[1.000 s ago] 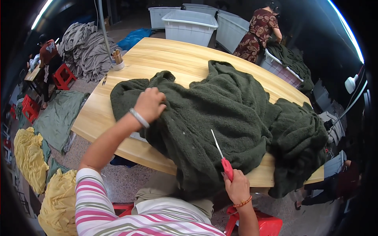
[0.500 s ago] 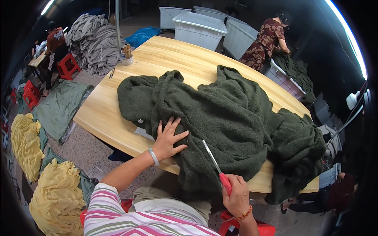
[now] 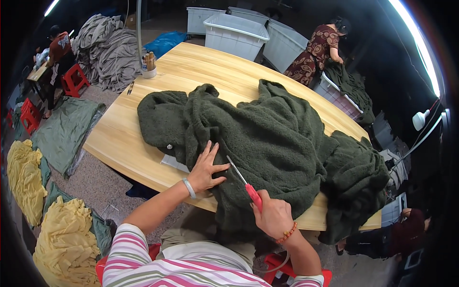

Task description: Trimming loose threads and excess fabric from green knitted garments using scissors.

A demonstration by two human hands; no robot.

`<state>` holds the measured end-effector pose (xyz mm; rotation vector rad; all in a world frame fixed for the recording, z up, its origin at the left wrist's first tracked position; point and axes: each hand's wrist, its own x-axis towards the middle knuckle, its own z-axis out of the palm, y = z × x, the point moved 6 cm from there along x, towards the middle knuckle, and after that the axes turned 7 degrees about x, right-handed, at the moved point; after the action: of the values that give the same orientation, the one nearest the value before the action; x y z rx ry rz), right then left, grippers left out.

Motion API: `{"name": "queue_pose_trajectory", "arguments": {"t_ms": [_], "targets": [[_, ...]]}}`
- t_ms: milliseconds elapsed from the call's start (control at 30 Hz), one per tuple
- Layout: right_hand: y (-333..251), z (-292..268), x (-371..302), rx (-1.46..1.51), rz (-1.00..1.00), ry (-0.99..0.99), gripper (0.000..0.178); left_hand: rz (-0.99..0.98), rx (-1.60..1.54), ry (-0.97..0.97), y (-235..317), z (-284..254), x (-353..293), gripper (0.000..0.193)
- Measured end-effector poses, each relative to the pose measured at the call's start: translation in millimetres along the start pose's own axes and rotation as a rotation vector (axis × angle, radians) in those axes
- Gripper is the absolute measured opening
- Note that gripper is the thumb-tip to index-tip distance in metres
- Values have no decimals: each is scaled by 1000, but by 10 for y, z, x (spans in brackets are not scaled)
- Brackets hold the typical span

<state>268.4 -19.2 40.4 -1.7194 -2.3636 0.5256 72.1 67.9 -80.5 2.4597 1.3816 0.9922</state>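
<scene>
A dark green fleecy garment (image 3: 267, 134) lies bunched across the wooden table, with a round silvery button or snap near its left part. My left hand (image 3: 206, 170) rests on its near left side, fingers spread and pressing the cloth flat. My right hand (image 3: 275, 215) is closed round the red handle of a screwdriver-like tool (image 3: 252, 193) with a slim metal shaft. The shaft slants up and left, its tip at the cloth just right of my left fingers. Whether the tip touches the cloth I cannot tell. A pale flat piece (image 3: 173, 162) shows under the garment's left edge.
On the table's far left stand a pot of tools (image 3: 149, 67) and a pen (image 3: 130, 87). White bins (image 3: 236, 36) lie beyond. A person (image 3: 320, 52) handles green cloth at a tub on the far right. Yellow cloth piles (image 3: 67, 239) and red stools (image 3: 75, 80) are at left.
My right hand has moved up and left with the red-handled tool, bringing its tip close to my left fingers. My left hand stays on the cloth. The whole view has shifted slightly.
</scene>
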Motion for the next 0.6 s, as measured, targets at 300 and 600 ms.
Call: {"name": "queue_pose_trajectory", "arguments": {"t_ms": [300,600], "targets": [[173,49,-305,37,9,-166,28,-42,-40,-64,-34,76,-32,41],[146,152,25,-6,24,-95,28,-28,-17,-66,-26,61,2,40]]}}
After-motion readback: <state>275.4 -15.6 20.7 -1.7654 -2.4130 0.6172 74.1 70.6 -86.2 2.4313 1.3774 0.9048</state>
